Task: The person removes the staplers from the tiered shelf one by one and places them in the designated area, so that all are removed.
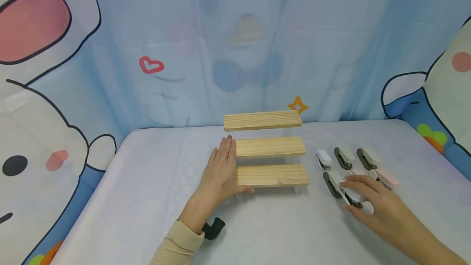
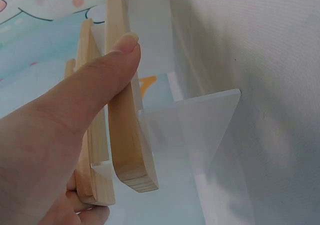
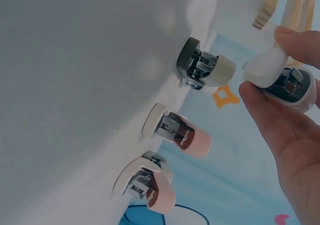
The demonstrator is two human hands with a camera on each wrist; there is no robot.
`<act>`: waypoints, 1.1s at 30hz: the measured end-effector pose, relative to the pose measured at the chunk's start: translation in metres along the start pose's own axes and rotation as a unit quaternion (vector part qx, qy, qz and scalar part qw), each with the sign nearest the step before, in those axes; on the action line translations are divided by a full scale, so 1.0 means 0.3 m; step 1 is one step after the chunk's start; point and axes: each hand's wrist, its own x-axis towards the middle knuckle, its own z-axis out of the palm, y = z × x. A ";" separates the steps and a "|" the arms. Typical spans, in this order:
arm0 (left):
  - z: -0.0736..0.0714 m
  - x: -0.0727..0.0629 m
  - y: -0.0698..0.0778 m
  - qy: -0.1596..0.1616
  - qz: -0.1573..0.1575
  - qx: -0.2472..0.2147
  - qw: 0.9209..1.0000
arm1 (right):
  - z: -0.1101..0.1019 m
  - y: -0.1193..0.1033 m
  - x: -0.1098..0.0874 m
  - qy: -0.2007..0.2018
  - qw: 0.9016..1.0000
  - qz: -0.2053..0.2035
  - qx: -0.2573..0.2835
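Observation:
A three-tier shelf has pale wooden planks on clear plastic supports. My left hand lies along the planks' left ends, fingers straight, the thumb over the lowest plank's front edge. My right hand holds a white stapler between thumb and fingers, above the tabletop. Close around it stand a white stapler, olive-green-topped staplers and pink-topped staplers, one partly hidden behind the hand in the head view.
The table has a white cloth. Behind it hangs a blue curtain printed with cartoon figures. A black wrist device shows at the left wrist, beside a beige sleeve.

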 end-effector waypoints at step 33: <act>-0.001 -0.004 -0.003 0.004 0.006 0.000 1.000 | 0.063 0.039 -0.038 -0.164 0.983 0.082 0.012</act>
